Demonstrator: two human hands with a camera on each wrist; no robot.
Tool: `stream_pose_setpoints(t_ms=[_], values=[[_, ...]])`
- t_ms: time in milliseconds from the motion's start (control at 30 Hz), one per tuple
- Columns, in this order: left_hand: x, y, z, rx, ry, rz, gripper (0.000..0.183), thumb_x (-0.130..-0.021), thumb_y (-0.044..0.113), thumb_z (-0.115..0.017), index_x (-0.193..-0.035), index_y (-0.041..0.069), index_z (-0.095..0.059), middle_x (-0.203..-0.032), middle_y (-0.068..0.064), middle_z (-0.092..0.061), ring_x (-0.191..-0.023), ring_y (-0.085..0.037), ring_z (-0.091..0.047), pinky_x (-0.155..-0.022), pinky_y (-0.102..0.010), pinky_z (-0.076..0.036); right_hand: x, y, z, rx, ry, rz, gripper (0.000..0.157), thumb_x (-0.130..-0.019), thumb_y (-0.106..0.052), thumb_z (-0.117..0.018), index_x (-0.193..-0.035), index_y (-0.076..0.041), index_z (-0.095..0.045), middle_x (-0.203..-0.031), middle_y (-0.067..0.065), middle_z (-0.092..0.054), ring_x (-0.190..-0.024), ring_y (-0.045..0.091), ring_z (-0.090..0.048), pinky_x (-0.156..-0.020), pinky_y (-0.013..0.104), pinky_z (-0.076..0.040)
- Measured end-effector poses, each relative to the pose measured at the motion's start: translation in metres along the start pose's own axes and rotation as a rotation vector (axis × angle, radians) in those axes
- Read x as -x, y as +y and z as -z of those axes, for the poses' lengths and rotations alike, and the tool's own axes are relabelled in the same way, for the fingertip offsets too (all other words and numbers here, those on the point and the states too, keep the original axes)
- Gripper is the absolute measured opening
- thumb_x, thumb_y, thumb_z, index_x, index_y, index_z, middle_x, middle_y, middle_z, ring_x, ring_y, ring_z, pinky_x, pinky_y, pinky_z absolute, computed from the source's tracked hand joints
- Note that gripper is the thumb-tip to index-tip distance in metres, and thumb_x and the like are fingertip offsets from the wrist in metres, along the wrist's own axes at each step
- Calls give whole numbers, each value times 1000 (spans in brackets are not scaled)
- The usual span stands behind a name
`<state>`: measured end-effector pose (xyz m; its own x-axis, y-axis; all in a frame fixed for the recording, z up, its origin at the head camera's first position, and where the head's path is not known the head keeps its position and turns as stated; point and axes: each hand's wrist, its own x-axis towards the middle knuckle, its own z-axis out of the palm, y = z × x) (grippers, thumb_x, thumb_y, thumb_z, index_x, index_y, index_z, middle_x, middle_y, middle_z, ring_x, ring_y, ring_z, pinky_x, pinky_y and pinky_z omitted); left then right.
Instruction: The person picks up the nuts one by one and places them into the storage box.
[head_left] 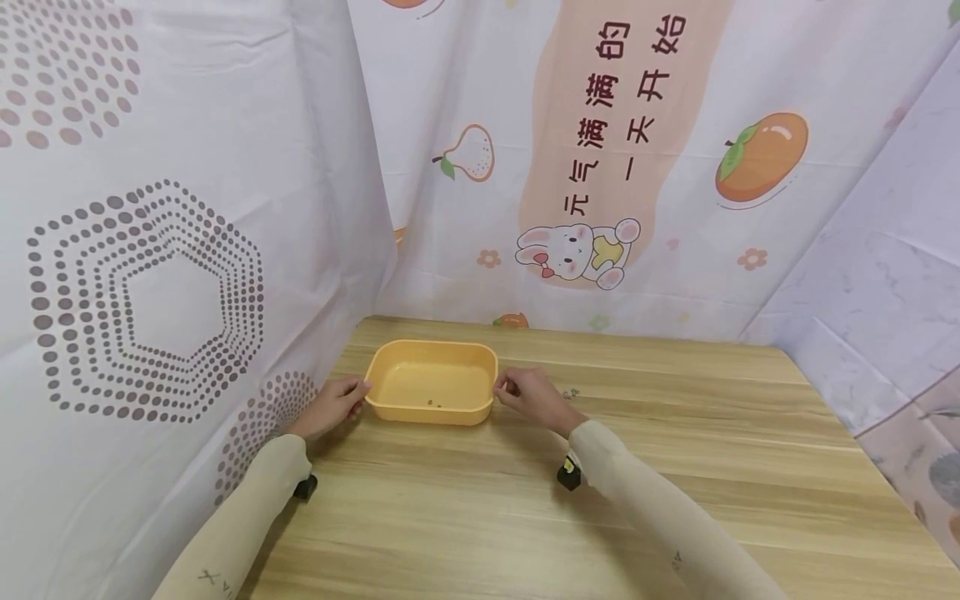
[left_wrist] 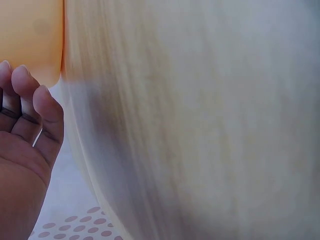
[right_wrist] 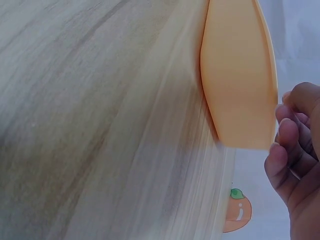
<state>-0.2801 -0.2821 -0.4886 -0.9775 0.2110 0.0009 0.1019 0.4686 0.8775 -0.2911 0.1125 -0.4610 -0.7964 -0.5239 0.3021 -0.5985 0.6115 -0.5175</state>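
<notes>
An orange-yellow plastic basin, rectangular with rounded corners, sits on the wooden table. A few tiny dark pieces lie on its floor near the front wall. My left hand pinches the rim at the basin's left end. At the opposite end, my right hand pinches the right rim between thumb and fingers. In the left wrist view, the curled fingertips show against the basin's wall. The right wrist view has the fingers right at the rim, beside the outer wall.
Several tiny shiny pieces lie on the wooden table just beyond my right hand. A white printed curtain hangs behind the table, and another stands close by my left arm. Marble-patterned cloth hangs on the right.
</notes>
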Motion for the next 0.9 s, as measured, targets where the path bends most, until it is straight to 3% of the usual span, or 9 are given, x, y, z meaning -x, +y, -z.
stream_pose_setpoints(t_ms=[633,900], values=[[0,-3,-1,12,-8,3,46,-100,36,-50,-85,-7,-54,-71,-9,-53,-61,-18,-49,-54,-30,-47,1,-1,-3,35,-32,-23,6,-93,-21,-63,-90,-18,-67,-70,-13,-58,-60,2,-51,-53,20,-45],[-1,-2,-1,12,-5,-1,38,-102,30,-48,-83,-2,-53,-72,-10,-53,-62,-19,-50,-53,-31,-48,-1,-5,0,33,-26,-14,7,-93,-21,-64,-91,-17,-69,-68,-12,-58,-60,2,-51,-53,20,-45]])
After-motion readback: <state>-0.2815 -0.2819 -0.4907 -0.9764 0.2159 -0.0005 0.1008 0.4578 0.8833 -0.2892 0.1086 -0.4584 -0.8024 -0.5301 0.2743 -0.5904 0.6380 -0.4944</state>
